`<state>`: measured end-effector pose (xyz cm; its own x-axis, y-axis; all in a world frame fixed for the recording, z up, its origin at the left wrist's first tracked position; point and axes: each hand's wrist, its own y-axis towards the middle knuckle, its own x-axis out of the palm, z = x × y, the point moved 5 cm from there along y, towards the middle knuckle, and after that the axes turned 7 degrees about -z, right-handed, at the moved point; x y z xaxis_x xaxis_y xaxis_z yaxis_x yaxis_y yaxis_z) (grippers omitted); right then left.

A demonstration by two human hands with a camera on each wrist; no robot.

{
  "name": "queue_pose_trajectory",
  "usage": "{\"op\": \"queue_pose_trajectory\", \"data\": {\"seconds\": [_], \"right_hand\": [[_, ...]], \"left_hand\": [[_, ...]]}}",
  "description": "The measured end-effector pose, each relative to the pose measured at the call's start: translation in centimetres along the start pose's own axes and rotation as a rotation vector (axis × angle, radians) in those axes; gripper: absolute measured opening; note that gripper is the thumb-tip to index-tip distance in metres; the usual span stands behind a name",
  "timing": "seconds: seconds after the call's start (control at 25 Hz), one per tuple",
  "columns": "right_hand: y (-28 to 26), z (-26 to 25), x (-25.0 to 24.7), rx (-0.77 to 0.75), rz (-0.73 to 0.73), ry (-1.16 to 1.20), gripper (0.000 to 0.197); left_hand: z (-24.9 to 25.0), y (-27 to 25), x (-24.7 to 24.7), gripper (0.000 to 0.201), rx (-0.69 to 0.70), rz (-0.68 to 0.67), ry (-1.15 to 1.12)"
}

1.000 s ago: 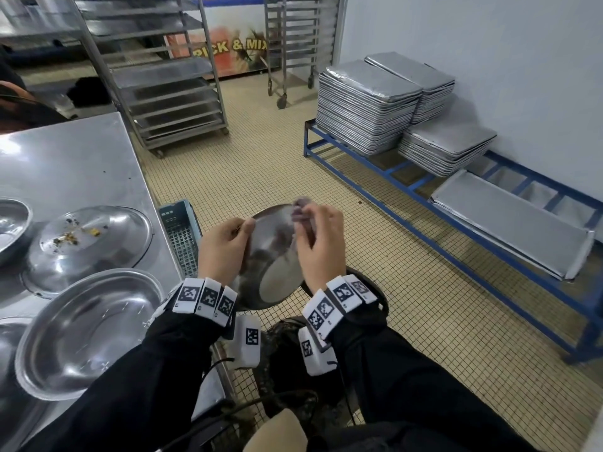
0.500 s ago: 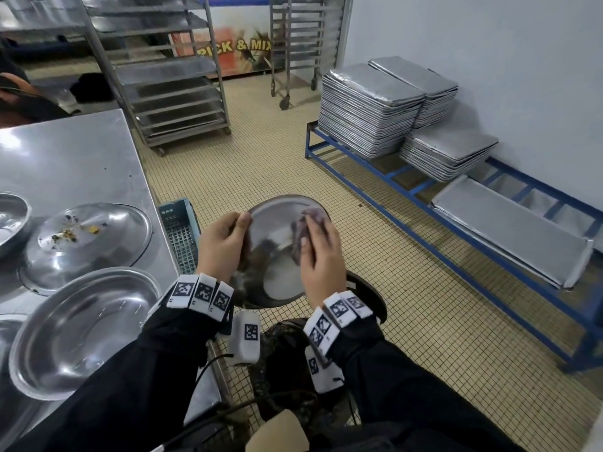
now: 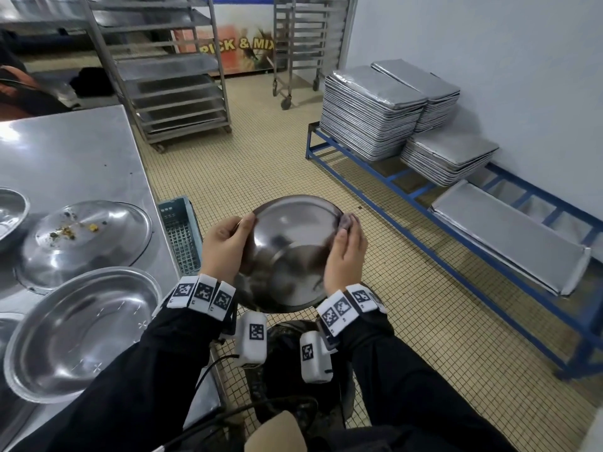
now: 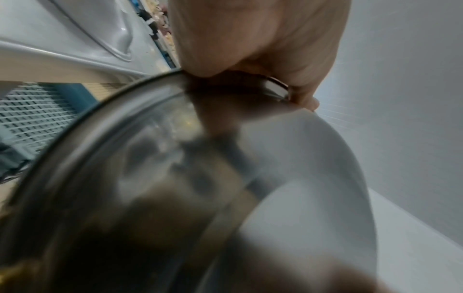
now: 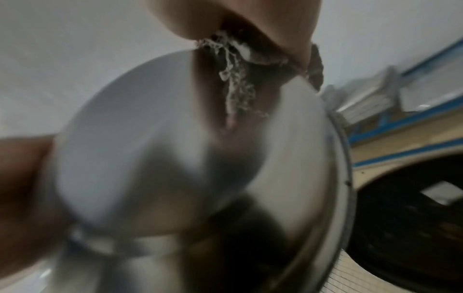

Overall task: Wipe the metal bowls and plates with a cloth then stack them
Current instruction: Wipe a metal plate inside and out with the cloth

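I hold a round metal bowl (image 3: 287, 252) tilted on edge over the floor, its hollow side facing me. My left hand (image 3: 225, 243) grips its left rim, thumb inside, as the left wrist view shows at the rim (image 4: 250, 79). My right hand (image 3: 346, 249) holds a dark frayed cloth (image 3: 346, 221) against the bowl's right rim; the right wrist view shows the cloth (image 5: 235, 83) pinched over the bowl (image 5: 175, 158). On the steel table (image 3: 71, 158) lie a large plate (image 3: 78, 331) and an upturned plate with food scraps (image 3: 85, 239).
Another bowl (image 3: 9, 210) sits at the table's left edge. A blue crate (image 3: 179, 233) stands beside the table. A dark bin (image 3: 293, 370) is below my hands. Stacked trays (image 3: 372, 112) rest on a blue rack along the wall. Wheeled racks (image 3: 173, 86) stand behind.
My right hand with the cloth has slid from the bowl's inside out to its right rim. The bowl has turned to face me more fully.
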<state>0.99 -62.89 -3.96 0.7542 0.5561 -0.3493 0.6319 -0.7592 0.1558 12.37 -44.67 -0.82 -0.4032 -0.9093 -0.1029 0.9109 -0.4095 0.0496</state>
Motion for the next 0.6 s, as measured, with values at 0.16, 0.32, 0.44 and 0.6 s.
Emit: {"op": "queue_pose_trajectory", "data": {"seconds": [0.16,0.32,0.44,0.6], "right_hand": [[0.5,2.1,-1.5,0.124,-0.137,0.135,0.029],[1.1,2.2,-1.5,0.034,-0.175,-0.010,0.015],[0.9,1.2,-0.5,-0.107,-0.240,-0.130,0.010],[1.3,-0.7,1.1,-0.305,-0.417,-0.390,0.019]], "left_hand": [[-1.8,-0.3,-1.2,0.029,-0.063,-0.024,-0.040],[-3.6,-0.5,-1.7,0.018,-0.113,-0.077,0.077],[-3.4,-0.9,-0.4,0.029,-0.048,-0.156,0.307],[-2.1,-0.9,1.5,0.040,0.144,-0.241,0.652]]}}
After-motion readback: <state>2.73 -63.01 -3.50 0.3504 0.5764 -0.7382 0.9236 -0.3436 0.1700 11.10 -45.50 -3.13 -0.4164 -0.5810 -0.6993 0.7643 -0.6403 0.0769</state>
